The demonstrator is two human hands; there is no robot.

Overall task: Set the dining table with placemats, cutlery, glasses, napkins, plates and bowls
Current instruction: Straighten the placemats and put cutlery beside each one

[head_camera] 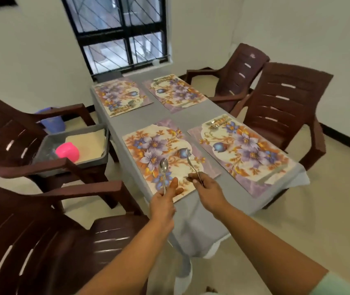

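Left hand [165,195]: holds a spoon [164,167] by the lower handle, bowl end up. The thumb and inner fingers pinch the handle; the index and one further finger extend loosely forward over the near left placemat [148,158]. The spoon stands nearly upright above that placemat.

Right hand [207,187]: fingers curl round the handle of a fork [188,155]. The fork slants up and to the left, its head over the middle of the same placemat. The two utensils are apart and do not touch.

Table [170,116]: covered with a grey cloth and carrying four floral placemats. The near right placemat [244,152] has cutlery [214,124] lying at its far edge. The two far placemats [178,92] lie by the window; what lies on them is blurred.

A grey tray [97,160] rests on a brown chair [42,167] left of the table and holds a pink cup [67,151].
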